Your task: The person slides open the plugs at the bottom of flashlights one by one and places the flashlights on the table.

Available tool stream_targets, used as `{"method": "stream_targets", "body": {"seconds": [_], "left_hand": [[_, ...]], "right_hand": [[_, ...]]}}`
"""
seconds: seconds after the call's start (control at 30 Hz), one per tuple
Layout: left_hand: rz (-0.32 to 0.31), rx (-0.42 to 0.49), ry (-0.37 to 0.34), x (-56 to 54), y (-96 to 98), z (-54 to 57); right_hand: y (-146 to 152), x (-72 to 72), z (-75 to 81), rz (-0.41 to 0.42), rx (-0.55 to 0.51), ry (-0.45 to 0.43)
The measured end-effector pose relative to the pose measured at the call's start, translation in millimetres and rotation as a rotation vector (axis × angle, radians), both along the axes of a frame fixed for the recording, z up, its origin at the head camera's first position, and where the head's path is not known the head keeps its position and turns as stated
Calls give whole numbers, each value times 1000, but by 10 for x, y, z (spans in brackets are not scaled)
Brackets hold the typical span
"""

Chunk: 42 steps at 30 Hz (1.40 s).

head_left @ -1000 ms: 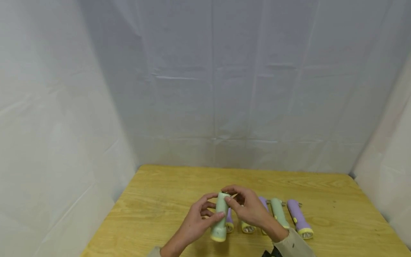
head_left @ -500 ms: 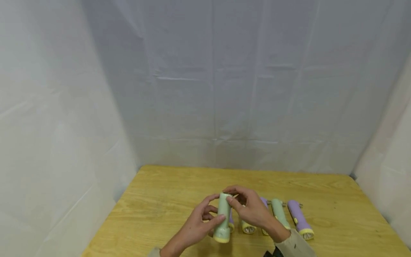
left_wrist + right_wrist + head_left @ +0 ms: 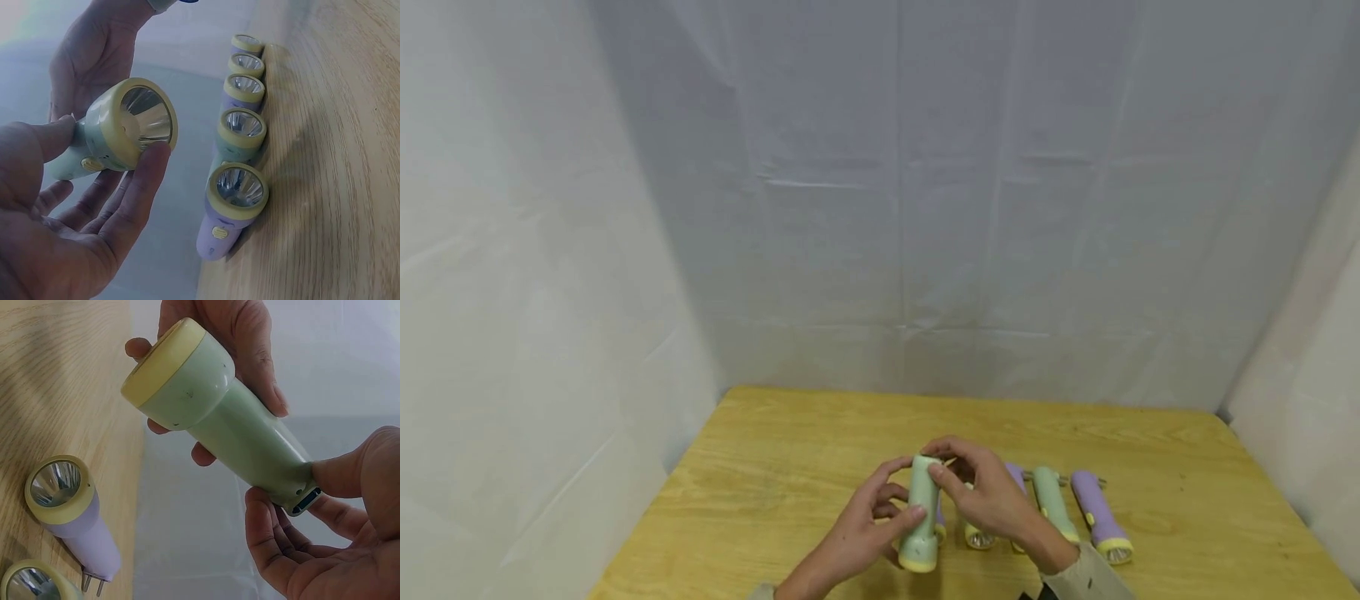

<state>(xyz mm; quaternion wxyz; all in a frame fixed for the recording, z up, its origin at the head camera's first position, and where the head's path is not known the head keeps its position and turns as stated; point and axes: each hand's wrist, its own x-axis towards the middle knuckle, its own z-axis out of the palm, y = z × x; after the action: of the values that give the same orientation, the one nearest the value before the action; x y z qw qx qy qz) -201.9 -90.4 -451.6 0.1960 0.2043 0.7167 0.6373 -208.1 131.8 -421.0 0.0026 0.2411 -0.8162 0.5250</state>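
Above the table, both hands hold a pale green flashlight [image 3: 919, 508] with a yellow rim, its lens end toward the front edge. My left hand [image 3: 868, 521] grips the body near the head, thumb across it. In the left wrist view the fingers of my left hand [image 3: 81, 219] reach round the yellow lens rim. My right hand [image 3: 988, 487] pinches the tail end between thumb and fingers. A dark slot shows at that tail in the right wrist view, beside the thumb of my right hand [image 3: 350, 512].
Several purple and green flashlights lie in a row on the wooden table [image 3: 805, 433], lenses toward the front. A purple flashlight [image 3: 1101, 517] is at the right end, beside a green flashlight [image 3: 1054, 504]. Metal prongs [image 3: 92, 583] stick out of one purple tail. Pale sheeting [image 3: 880, 208] surrounds the table.
The held flashlight has shifted slightly right and stands a little straighter, my left hand moving along with it. My right hand keeps its pinch at the tail. The row on the table stays put.
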Motion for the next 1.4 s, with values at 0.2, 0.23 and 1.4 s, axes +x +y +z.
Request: {"method": "stream_targets", "body": {"seconds": [0.2, 0.23, 1.4], "left_hand": [[6, 1, -2, -4, 3, 1], [6, 0, -1, -2, 3, 2], [57, -18, 55, 35, 33, 28]], "right_hand": [[-12, 3, 9, -9, 1, 8], [-14, 7, 10, -11, 0, 9], [10, 35, -77, 46, -127, -41]]}}
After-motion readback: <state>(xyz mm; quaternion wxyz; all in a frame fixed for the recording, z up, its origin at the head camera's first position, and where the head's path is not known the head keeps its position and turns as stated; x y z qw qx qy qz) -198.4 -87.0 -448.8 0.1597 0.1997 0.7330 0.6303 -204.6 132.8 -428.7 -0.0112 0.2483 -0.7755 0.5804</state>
